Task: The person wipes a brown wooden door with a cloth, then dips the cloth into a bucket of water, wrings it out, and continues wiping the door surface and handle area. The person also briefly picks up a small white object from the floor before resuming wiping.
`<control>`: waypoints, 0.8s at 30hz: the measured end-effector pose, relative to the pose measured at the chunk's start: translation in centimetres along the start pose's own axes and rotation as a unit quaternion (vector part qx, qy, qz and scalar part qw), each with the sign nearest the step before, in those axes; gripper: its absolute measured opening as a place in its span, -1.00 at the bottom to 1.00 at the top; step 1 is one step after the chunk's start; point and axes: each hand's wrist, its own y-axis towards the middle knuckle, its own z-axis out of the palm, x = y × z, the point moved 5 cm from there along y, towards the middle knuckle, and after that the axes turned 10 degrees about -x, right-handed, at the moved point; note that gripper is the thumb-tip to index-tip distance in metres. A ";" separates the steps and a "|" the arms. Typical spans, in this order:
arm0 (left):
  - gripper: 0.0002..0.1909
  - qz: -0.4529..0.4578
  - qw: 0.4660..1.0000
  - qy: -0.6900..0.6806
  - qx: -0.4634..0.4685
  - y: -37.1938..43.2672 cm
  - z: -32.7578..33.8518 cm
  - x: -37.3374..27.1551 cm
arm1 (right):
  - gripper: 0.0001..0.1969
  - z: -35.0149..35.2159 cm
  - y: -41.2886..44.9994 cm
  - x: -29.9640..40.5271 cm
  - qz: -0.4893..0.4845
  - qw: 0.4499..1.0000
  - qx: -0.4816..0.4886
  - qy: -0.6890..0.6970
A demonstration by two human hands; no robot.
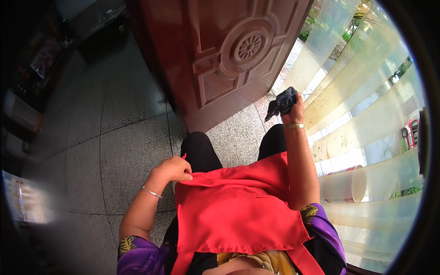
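Bunched in my right hand (294, 110) is a dark cloth (284, 101), held out beside the translucent plastic strips of a door curtain (330, 113). My left hand (173, 168) pinches the edge of the red apron (237, 213) that I wear, at the apron's left side above my thigh. Between my hands the apron's lower edge spreads across my lap, over black trousers (199, 151). Part of the cloth is hidden inside my right palm and fingers.
A brown panelled door (220, 51) with a round carved motif stands ajar ahead. Speckled floor tiles (134, 144) run into a dim room on the left, where furniture (99, 20) is hard to make out. A cylindrical container (357, 184) and a red vehicle (410, 133) show at right.
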 end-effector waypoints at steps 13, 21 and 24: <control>-0.50 0.320 0.922 -0.151 -0.158 16.6 11.6 -14.7 | -0.75 3.9 -4.7 2.5 -0.097 0.992 0.086 -0.002; -0.42 0.272 0.953 -0.128 -0.046 13.4 16.4 -18.7 | -0.75 -1.4 -7.6 3.9 -0.074 0.997 0.003 -0.038; -0.67 0.299 0.945 -0.099 -0.091 13.1 16.6 -20.3 | -0.76 -4.7 -6.1 4.2 -0.103 0.994 -0.005 -0.036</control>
